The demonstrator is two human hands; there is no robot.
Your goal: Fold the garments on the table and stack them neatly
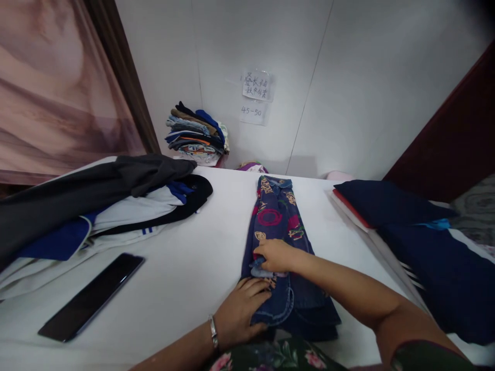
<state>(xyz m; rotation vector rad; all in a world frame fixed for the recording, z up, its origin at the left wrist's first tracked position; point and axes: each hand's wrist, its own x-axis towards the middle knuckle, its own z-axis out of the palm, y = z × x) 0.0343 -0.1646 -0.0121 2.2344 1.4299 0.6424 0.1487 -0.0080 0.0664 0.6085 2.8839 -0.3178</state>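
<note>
A dark blue denim jacket (279,219) with red and tan printed patterns lies folded into a long narrow strip on the white table. My right hand (276,256) is closed in a pinch on a piece of the jacket about halfway down, where a lighter blue turned-back cuff (260,269) shows under the fingers. Just below it, my left hand (243,308) rests on the jacket's left edge, its fingers stretched out over the cloth. A metal bracelet (213,331) circles the left wrist.
Loose dark and white garments (135,178) are heaped at left, near a black phone (93,296). Folded navy clothes (390,203) lie along the right side. Behind the table rises a stack of folded clothes (197,134). Handwritten sheets (255,87) hang on the wall.
</note>
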